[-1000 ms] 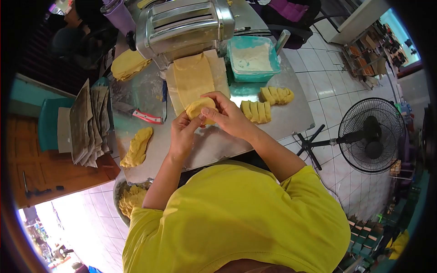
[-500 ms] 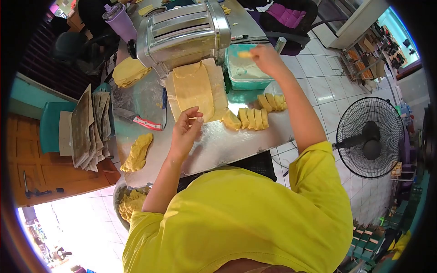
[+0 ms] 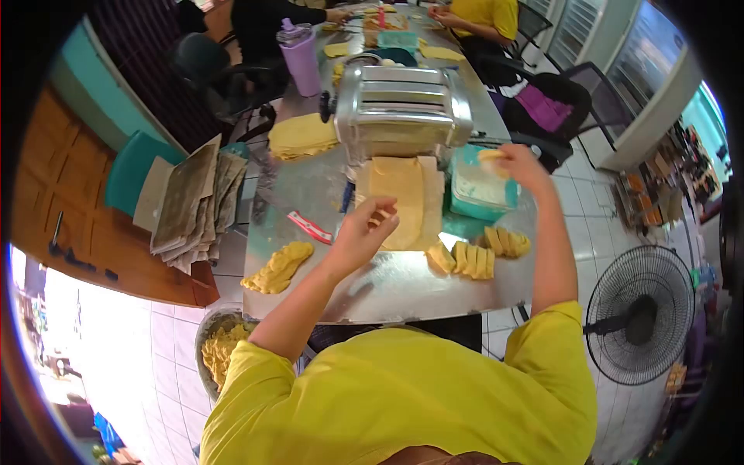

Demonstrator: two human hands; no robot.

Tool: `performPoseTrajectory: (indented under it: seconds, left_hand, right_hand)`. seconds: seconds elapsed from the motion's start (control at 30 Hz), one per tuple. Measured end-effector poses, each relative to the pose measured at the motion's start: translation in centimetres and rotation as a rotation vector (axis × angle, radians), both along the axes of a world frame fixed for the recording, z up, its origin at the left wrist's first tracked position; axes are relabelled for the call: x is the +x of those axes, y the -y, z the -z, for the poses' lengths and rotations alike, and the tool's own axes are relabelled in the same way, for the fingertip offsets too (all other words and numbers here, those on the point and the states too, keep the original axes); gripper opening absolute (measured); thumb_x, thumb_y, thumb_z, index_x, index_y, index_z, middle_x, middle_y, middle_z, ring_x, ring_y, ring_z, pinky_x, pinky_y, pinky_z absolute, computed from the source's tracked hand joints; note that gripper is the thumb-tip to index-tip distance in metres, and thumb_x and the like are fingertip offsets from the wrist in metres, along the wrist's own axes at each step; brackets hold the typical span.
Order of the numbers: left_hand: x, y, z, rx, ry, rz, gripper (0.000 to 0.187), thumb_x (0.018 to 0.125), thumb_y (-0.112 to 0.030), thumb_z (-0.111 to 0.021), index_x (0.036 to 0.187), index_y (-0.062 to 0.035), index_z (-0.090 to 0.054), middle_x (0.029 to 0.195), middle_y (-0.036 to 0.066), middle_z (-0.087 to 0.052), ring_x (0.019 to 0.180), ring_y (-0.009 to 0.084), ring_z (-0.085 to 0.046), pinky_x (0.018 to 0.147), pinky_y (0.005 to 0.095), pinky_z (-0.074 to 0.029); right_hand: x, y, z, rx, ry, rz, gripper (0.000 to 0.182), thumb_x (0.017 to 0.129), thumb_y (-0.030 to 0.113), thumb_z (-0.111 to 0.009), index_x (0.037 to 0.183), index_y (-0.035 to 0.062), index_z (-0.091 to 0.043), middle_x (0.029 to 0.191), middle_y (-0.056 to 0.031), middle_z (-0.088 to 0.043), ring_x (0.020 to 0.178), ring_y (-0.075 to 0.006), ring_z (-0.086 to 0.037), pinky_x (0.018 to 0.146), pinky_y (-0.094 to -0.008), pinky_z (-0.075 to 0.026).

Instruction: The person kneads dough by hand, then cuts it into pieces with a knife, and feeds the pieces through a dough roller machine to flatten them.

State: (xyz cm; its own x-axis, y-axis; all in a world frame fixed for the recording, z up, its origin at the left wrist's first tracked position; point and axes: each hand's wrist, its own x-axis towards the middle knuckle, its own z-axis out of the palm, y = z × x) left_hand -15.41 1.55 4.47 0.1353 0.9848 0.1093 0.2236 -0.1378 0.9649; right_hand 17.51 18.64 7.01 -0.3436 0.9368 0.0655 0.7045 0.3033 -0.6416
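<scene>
My right hand (image 3: 525,167) grips a small piece of yellow dough (image 3: 491,156) over a teal tub of white flour (image 3: 482,186). Held above the near end of a flat dough sheet (image 3: 397,194) is my left hand (image 3: 363,234), its fingers loosely bent and apart, with nothing visible in it. That sheet lies on a pale board in front of a metal pasta machine (image 3: 404,108). Right of it sit cut dough pieces (image 3: 473,260) in a row. A dough lump (image 3: 279,267) and a red-handled knife (image 3: 310,227) lie on the left; the knife's blade is hard to make out.
Stacked dough sheets (image 3: 302,136) and a purple tumbler (image 3: 300,60) stand left of the machine. A bowl of dough (image 3: 225,349) sits below the metal table's (image 3: 372,306) left corner. A fan (image 3: 640,318) is at right. Two other people work at the far end.
The camera view has tilted up, bringing the far table and other people into sight. My right hand stays over the flour tub with the dough piece; my left remains near the sheet.
</scene>
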Motion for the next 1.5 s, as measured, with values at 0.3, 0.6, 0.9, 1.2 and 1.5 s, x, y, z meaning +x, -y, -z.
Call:
performPoseTrajectory:
  seconds: [0.3, 0.6, 0.9, 1.2, 1.5]
  left_hand:
    - [0.8, -15.3, -10.7, 0.850, -0.433, -0.182, 0.046, 0.075, -0.016, -0.070, 0.116, -0.0012, -0.055, 0.110, 0.017, -0.062, 0.098, 0.0331, -0.060, 0.084, 0.0383, -0.048]
    - [-0.8, -19.6, -10.2, 0.445, -0.807, -0.041, 0.034, 0.072, -0.008, -0.064, 0.105, -0.0042, -0.061, 0.099, 0.021, -0.064, 0.096, 0.0374, -0.060, 0.083, 0.0418, -0.047]
    - [-1.0, -20.2, -9.6, 0.548, -0.942, 0.022, 0.040, 0.072, -0.006, -0.065, 0.109, -0.0061, -0.051, 0.097, 0.020, -0.062, 0.096, 0.0392, -0.057, 0.080, 0.0453, -0.045]
    - [-1.2, -20.2, -10.0, 0.498, -0.885, 0.032, 0.044, 0.072, -0.006, -0.066, 0.114, -0.0071, -0.050, 0.094, 0.020, -0.063, 0.094, 0.0390, -0.058, 0.078, 0.0450, -0.045]
    - [-1.6, -21.0, -10.0, 0.532, -0.845, 0.071, 0.035, 0.072, -0.008, -0.066, 0.106, -0.0057, -0.057, 0.089, 0.018, -0.064, 0.088, 0.0369, -0.060, 0.077, 0.0428, -0.047]
  right_hand:
    - [-14.4, -1.4, -10.1, 0.399, -0.116, -0.218, 0.023, 0.081, 0.008, -0.058, 0.104, 0.0035, -0.061, 0.090, -0.0174, -0.065, 0.084, -0.0287, -0.063, 0.076, -0.0340, -0.047]
    - [-17.0, -4.4, -8.5, 0.301, 0.065, -0.351, 0.037, 0.076, 0.007, -0.062, 0.113, 0.0063, -0.061, 0.088, -0.0187, -0.066, 0.082, -0.0289, -0.065, 0.075, -0.0377, -0.048]
    - [-17.4, -4.5, -8.0, 0.515, 0.286, -0.309, 0.026, 0.075, 0.005, -0.059, 0.101, 0.0018, -0.059, 0.089, -0.0203, -0.065, 0.088, -0.0391, -0.061, 0.079, -0.0461, -0.048]
    - [-17.4, -5.3, -7.7, 0.441, 0.323, -0.326, 0.020, 0.076, 0.010, -0.056, 0.092, 0.0019, -0.064, 0.090, -0.0203, -0.065, 0.088, -0.0365, -0.062, 0.078, -0.0461, -0.049]
    - [-16.9, -4.4, -8.4, 0.418, 0.110, -0.352, 0.020, 0.081, 0.013, -0.056, 0.097, 0.0030, -0.063, 0.087, -0.0211, -0.063, 0.083, -0.0389, -0.061, 0.074, -0.0466, -0.047]
